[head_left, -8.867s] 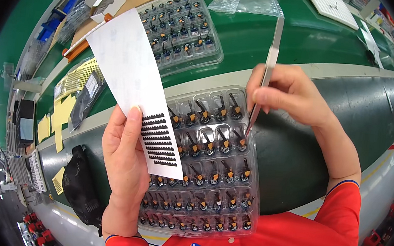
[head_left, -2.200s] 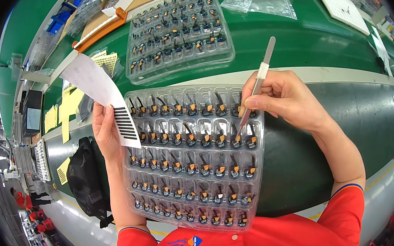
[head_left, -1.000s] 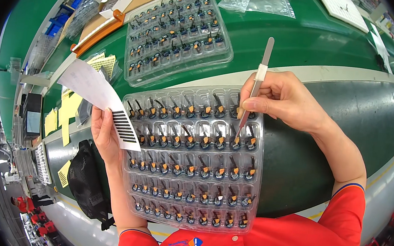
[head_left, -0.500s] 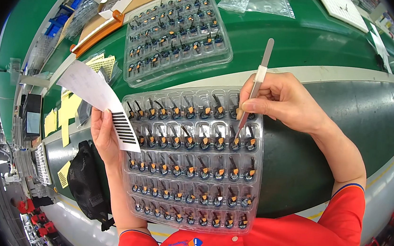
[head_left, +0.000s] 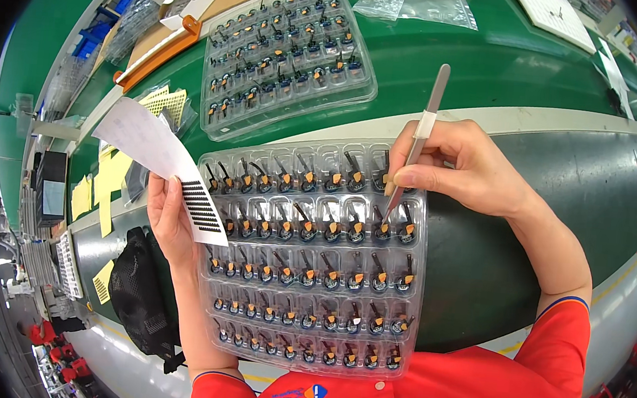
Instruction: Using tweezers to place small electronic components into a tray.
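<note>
My left hand [head_left: 171,219] pinches a white sheet [head_left: 141,132] lined with rows of small black strips, over the left edge of a clear plastic tray [head_left: 313,256]. Rows of small round dark parts, each with a black stem and most with an orange tab, fill the tray's pockets. In my right hand [head_left: 452,166] is a pair of metal tweezers [head_left: 434,95] with a white band, held like a pen. Its tips point down at a round part [head_left: 381,230] near the right end of the second row. Whether the tips grip anything is too small to tell.
A second clear tray [head_left: 290,58] of similar parts stands on the green bench at the back. Clear bags [head_left: 429,7] and a white board [head_left: 554,16] lie farther right. Yellow sheets [head_left: 111,179] and a black mesh bag [head_left: 142,297] are at left.
My right hand and the tweezers have moved slightly up and right, lifting the tips a little from the round part. The left hand and its sheet have stayed put.
</note>
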Tool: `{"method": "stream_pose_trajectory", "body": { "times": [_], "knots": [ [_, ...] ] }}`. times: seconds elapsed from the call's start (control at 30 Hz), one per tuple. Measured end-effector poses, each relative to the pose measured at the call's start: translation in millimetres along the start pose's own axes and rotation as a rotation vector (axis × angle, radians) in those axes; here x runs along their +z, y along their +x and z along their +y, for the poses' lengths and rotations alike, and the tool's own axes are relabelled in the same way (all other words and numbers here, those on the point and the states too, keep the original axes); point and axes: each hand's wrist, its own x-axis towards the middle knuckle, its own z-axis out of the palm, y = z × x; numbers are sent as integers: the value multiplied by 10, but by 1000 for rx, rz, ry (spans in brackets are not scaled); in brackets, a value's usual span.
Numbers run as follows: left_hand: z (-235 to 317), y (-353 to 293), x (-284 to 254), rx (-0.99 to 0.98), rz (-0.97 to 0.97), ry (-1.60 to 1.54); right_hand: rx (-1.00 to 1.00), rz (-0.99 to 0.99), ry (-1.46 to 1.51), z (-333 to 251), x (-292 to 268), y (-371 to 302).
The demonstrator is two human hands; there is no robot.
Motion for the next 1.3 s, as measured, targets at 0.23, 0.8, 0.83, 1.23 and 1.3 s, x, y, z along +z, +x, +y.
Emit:
{"method": "stream_pose_trajectory", "body": {
  "times": [0.23,0.8,0.83,1.23,1.3],
  "knots": [
    [8,-7,23,5,4,-8,-125,-93,-341,-229,9,-60],
    [-7,2,15,12,-5,-40,-179,49,-376,-232,78,-77],
    [-8,-1,14,14,5,-39,-179,50,-375,-225,81,-75],
    [-8,-8,18,13,25,-22,-198,48,-381,-203,72,-71],
    [-8,-7,20,16,35,-17,-196,49,-374,-176,77,-66]
  ]
}}
